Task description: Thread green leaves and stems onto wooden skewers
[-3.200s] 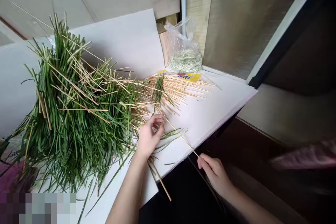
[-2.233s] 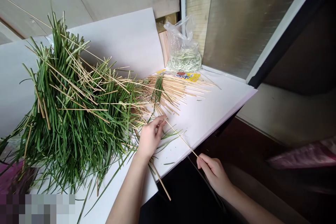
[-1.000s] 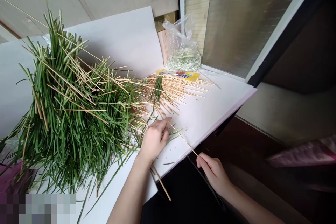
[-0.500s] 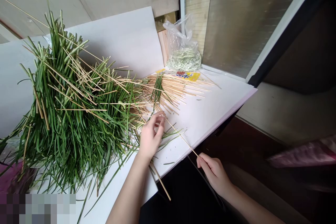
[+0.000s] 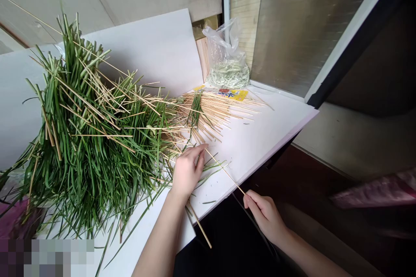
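Observation:
My right hand point(image 5: 264, 214) pinches the lower end of a thin wooden skewer point(image 5: 229, 175), which slants up and left over the table edge. My left hand point(image 5: 189, 169) is at the skewer's far tip, with thumb and fingertips brought together there; whatever lies between them is too small to make out. Beyond my left hand, many skewers point(image 5: 214, 114) lie fanned out, with a small bunch of green stalks point(image 5: 195, 110) on top. A large heap of long green stalks point(image 5: 94, 151) stands to the left, with loose skewers scattered over it.
A clear plastic bag point(image 5: 229, 67) with pale green pieces stands at the back beside a framed glass panel point(image 5: 292, 30). A yellow wrapper point(image 5: 238, 95) lies before it. The white table point(image 5: 266, 138) has its edge near my right hand. Another skewer point(image 5: 203, 231) juts over the front edge.
The fingers of my left hand have come together and moved slightly down at the skewer's tip. My right hand has hardly moved.

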A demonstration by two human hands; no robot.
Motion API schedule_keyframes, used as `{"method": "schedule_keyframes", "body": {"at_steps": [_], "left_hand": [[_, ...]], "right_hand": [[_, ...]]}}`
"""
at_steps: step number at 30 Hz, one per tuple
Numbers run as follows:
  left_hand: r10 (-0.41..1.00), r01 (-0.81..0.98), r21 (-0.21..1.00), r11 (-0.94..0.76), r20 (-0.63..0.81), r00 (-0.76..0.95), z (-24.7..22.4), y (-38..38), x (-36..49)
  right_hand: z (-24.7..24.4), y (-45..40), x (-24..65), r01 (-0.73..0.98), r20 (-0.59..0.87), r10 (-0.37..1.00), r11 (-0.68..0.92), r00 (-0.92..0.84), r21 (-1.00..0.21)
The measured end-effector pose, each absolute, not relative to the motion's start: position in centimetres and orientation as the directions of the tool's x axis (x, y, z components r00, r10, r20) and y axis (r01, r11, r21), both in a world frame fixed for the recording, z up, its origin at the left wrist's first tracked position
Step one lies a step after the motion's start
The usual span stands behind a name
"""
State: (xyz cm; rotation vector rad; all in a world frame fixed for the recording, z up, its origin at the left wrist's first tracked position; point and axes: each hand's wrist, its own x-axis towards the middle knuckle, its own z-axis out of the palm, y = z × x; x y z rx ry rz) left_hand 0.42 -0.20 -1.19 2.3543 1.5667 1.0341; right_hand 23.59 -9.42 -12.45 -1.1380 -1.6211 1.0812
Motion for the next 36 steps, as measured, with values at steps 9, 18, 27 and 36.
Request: {"method": "schedule_keyframes", "body": {"at_steps": [9,18,27,36], "left_hand": [[0.889,0.814,0.435,-0.386,0.412,0.201,-1.27,-0.31,0.50],[0.888,0.778,0.475,-0.411,0.403,0.223,-1.54,-0.45,0.77],[0.887,0.800,0.434,-0.415,0.390,0.249,-1.78,-0.46,0.89],[0.870,0.769,0.441,-0.463,0.395,0.297,-1.58,-0.47,0.82]], "right_hand": [[-12.44,-9.36,23.65,0.227,0.163,0.962,0.213,-0.219,-0.950],[-12.40,-9.39,23.62,0.221,0.166,0.962,0.214,-0.217,-0.951],[-12.79,-9.47,23.69,0.213,0.158,0.963,0.204,-0.216,-0.955],[-12.85,-9.46,23.70,0.212,0.154,0.963,0.202,-0.220,-0.956]]}}
